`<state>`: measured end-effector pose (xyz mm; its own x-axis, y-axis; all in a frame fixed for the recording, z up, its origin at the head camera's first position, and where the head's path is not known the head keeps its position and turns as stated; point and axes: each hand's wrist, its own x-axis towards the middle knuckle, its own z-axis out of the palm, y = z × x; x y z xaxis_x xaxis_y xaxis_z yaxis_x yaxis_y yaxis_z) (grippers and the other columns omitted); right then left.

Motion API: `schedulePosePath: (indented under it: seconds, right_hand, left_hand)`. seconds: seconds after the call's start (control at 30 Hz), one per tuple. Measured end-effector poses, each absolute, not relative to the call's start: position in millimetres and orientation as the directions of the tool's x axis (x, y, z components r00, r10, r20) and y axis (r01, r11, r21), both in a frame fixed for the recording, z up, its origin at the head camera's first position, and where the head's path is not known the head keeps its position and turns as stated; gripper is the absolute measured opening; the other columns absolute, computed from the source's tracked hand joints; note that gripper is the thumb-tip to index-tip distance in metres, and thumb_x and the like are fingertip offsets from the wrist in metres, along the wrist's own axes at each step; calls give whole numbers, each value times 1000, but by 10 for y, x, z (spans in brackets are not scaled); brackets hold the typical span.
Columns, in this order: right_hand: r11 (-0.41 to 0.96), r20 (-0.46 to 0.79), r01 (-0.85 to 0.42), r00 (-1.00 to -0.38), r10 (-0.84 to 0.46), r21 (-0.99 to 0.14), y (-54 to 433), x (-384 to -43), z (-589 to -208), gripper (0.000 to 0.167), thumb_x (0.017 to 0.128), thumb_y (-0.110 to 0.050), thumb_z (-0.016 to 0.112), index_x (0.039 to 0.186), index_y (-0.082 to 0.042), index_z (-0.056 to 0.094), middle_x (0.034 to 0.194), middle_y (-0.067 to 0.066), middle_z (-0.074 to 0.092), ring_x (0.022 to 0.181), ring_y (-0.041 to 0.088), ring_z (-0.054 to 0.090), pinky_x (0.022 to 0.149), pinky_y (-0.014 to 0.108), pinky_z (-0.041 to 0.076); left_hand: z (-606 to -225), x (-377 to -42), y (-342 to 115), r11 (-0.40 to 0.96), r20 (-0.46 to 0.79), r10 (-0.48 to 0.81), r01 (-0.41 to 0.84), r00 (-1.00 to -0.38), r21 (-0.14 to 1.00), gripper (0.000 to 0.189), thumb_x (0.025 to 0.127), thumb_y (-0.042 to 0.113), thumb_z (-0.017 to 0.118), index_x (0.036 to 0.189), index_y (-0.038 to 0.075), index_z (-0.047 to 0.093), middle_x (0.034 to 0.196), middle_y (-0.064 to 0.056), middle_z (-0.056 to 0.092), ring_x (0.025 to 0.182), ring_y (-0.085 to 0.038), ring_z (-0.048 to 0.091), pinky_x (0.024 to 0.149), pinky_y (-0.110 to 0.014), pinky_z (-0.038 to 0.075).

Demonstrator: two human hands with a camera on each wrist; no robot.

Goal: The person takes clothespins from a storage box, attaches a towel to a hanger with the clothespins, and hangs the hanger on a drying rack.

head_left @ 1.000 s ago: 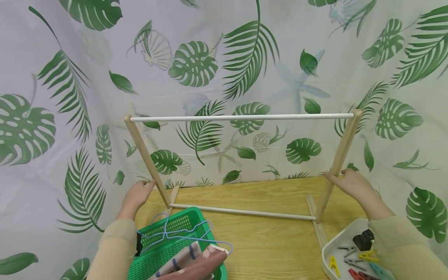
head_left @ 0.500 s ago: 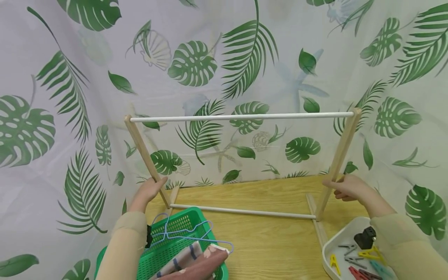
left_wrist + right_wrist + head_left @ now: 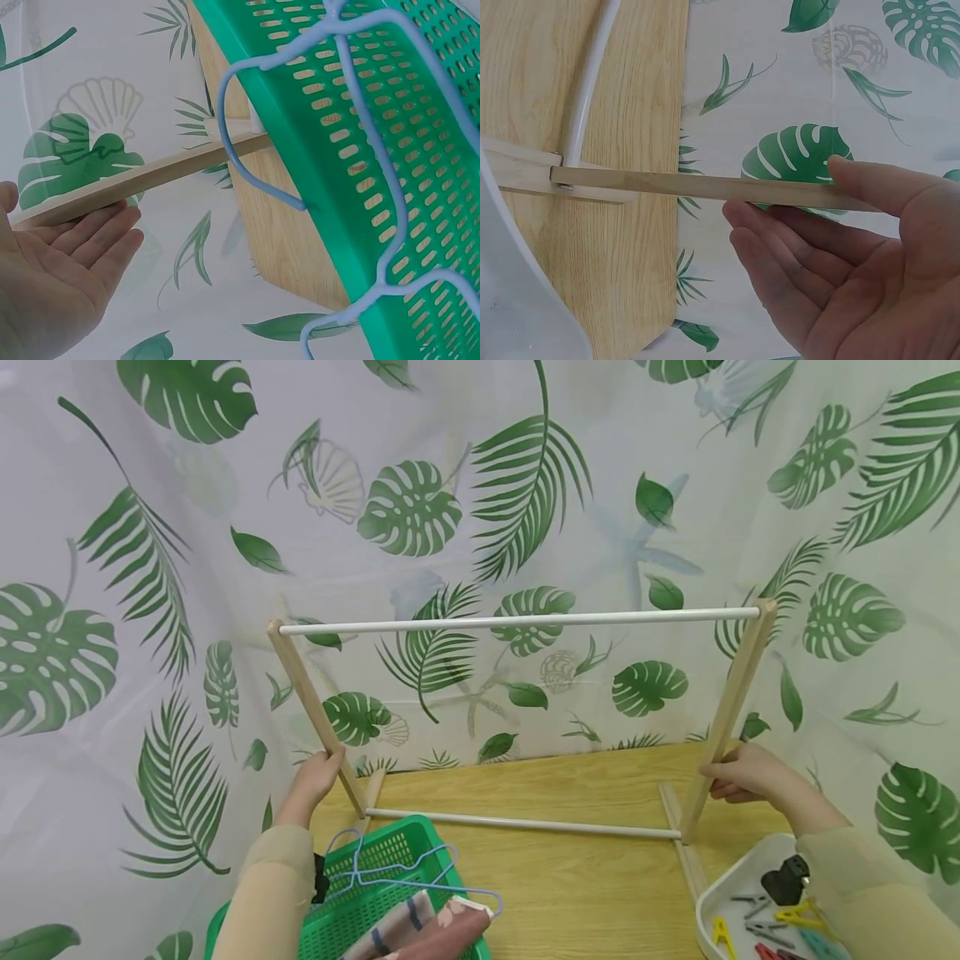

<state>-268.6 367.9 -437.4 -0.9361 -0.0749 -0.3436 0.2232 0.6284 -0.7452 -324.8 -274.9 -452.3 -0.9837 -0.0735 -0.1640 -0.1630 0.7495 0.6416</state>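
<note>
Head view: a white-railed wooden rack (image 3: 517, 620) is gripped by left hand (image 3: 309, 783) and right hand (image 3: 756, 772). The wood-grained tabletop (image 3: 570, 893) is backed by leaf-printed sheeting (image 3: 495, 443).

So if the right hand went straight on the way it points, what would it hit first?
The post, there in the grip of the right hand; past it, probably the curtain, though depth is unclear.

"What is everything standing on?"
"A yellowish wood-grain table (image 3: 577, 897), across the lower middle of the head view."
"And on it?"
"A wooden rack (image 3: 517, 622) at the centre, a green basket (image 3: 430, 829) lower left, a white tray (image 3: 708, 902) lower right."
</note>
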Motion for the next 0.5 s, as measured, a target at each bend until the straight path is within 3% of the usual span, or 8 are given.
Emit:
schedulePosePath:
  seconds: [0.1, 0.23, 0.5]
  right_hand:
    - [627, -326, 205, -942, -83, -751, 3684, -2692, -4387, 53, 108, -17, 57, 125, 33, 53, 92, 16, 79, 78, 11, 76, 72, 28, 67]
    - [627, -306, 186, -948, -87, -756, 3692, -2694, -4400, 51, 108, -16, 57, 123, 33, 55, 87, 9, 80, 74, 7, 74, 71, 27, 66]
    - [667, -264, 160, -963, -58, -728, 3706, -2697, -4433, 50, 108, -18, 58, 119, 31, 60, 89, 20, 80, 73, 10, 76, 72, 32, 68]
  left_hand:
    - [-4517, -3256, -2752, 741, -157, -86, -169, -984, 650, 67, 115, 38, 26, 149, -17, 46, 139, -43, 53, 115, -47, 56, 96, -55, 49]
    - [-4507, -3266, -2757, 739, -142, -98, -168, -985, 652, 66, 115, 37, 23, 138, -16, 54, 116, -34, 60, 96, -38, 55, 80, -42, 46]
    - [-4573, -3279, -2773, 775, -115, -117, -163, -986, 611, 66, 116, 37, 19, 122, -13, 62, 94, -23, 63, 76, -26, 52, 63, -29, 41]
